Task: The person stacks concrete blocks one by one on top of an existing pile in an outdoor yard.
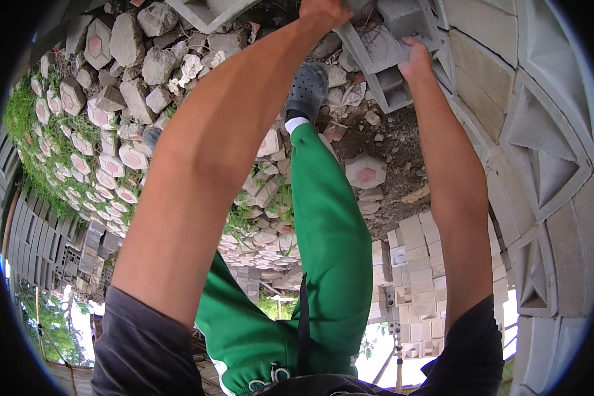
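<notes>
A grey hollow concrete block (376, 54) with angled inner faces is tilted at the top of the view, just above the ground. My right hand (417, 61) grips its right side, the thumb lying along an edge. At its upper left corner is my left hand (326, 9), closed on the block's rim; the frame's top edge cuts off part of this hand. Another grey concrete block (211, 14) lies to the left of my left forearm. More blocks crowd close behind and right of the held one.
A wall of stacked concrete blocks (541, 142) curves along the right. Broken stones (129, 39) and hexagonal pavers (112, 165) with grass between cover the left ground. My foot in a dark clog (308, 89) stands beside the held block. A loose paver (365, 171) lies on the dirt.
</notes>
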A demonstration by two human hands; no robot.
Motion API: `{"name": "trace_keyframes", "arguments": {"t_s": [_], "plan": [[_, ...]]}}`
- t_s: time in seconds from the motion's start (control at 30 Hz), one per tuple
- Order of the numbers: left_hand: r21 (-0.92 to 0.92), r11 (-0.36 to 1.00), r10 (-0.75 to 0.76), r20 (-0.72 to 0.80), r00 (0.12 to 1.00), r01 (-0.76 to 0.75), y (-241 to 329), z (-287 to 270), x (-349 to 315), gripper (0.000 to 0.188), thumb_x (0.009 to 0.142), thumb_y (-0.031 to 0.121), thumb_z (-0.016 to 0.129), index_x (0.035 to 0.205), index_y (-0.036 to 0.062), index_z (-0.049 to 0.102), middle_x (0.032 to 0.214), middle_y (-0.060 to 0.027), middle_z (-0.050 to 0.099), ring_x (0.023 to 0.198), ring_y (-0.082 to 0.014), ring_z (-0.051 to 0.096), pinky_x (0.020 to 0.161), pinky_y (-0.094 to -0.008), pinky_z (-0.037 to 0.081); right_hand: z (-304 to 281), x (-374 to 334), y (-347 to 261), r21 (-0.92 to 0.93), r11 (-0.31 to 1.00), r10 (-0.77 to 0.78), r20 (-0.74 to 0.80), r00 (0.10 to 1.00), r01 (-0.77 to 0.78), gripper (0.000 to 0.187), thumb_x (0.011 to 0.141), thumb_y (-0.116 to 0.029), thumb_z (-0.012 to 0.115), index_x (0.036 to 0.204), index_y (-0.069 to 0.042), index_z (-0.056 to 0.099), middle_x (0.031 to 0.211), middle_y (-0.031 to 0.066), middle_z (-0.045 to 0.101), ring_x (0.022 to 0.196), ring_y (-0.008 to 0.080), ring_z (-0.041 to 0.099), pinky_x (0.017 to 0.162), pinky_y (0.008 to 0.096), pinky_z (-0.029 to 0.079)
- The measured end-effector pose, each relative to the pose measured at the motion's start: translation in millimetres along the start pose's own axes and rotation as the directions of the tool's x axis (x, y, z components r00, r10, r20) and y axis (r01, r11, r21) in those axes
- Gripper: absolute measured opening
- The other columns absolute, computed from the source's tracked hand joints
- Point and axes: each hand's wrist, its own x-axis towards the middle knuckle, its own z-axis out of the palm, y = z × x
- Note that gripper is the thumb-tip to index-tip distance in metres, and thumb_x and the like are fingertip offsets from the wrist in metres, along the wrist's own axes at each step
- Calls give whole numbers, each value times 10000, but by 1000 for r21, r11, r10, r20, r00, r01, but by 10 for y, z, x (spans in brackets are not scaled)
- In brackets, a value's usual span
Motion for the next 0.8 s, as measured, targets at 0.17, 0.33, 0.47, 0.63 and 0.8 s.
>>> {"name": "trace_keyframes", "arguments": {"t_s": [0.17, 0.33, 0.47, 0.63, 0.8], "plan": [[-175, 939, -284, 85, 955, 295, 193, -583, -673, 649, 713, 234, 723, 1293, 69, 481, 1218, -204, 534, 1115, -362, 549, 946, -419, 475, -88, -357, 99, -68, 991, 124, 96, 988, -118, 399, 740, 49, 605, 1126, 52, 505, 1136, 187, 564, 1003, 372, 599, 889, 516, 510], [-466, 822, -452, -188, 872, 326, -312, -1091, -2138, 642, 651, 30, 704, 1259, 31, 500, 1202, -229, 518, 1147, -395, 501, 998, -410, 426, 67, -1554, 580, -303, 953, 58, 195, 979, 4, 448, 724, 102, 575, 1160, 7, 530, 1111, 127, 587, 1026, 330, 596, 888, 486, 510], [-616, 651, -605, -67, 793, 444, -649, -1897, -3360, 669, 671, 45, 704, 1296, 27, 466, 1249, -210, 497, 1183, -379, 473, 1033, -394, 394, 386, -3030, 997, -417, 904, 20, 272, 962, 99, 508, 698, 114, 553, 1186, -22, 510, 1127, 116, 580, 1050, 313, 568, 953, 449, 466], [-657, 620, -683, -183, 708, 428, -906, -3426, -5027, 662, 708, 64, 666, 1337, 47, 460, 1445, -203, 345, 1393, -404, 216, 1143, -442, 234, 918, -4911, 1448, -489, 862, 129, 464, 877, 132, 638, 675, 128, 540, 1286, -22, 436, 1234, 122, 514, 1138, 295, 513, 1003, 442, 400], [-789, 452, -737, -66, 673, 417, -1511, -5024, -6310, 657, 832, 462, 659, 1308, 39, 499, 1416, -207, 402, 1373, -357, 296, 1107, -415, 270, 1529, -6981, 1420, -568, 781, 191, 612, 768, 258, 639, 666, 137, 538, 1277, -30, 453, 1193, 134, 539, 1123, 292, 526, 1006, 438, 401]]}}
